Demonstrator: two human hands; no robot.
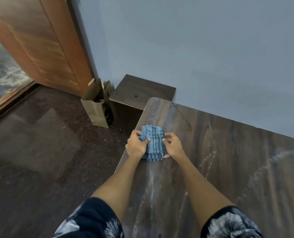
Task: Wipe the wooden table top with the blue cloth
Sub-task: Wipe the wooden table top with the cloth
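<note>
Head view looks down on both hands gathered at the folded blue cloth (152, 144). Left hand (137, 145) grips the cloth's left edge, thumb curled on top and fingers wrapped round the side; right hand (173, 145) pinches its right edge, fingers bent over the fabric. Between them the cloth sits as a thick striped pad, resting on the wooden desk (228, 160) close to its left edge and near the rounded far corner. It looks soft, light and limp, likely to unfold if lifted by one corner, so a flat press over the top layers should serve better than an edge pinch. Pale dusty streaks mark the desk nearer the person. Beyond stand a paper bag (96, 107) and a low dark cabinet (142, 91).
</note>
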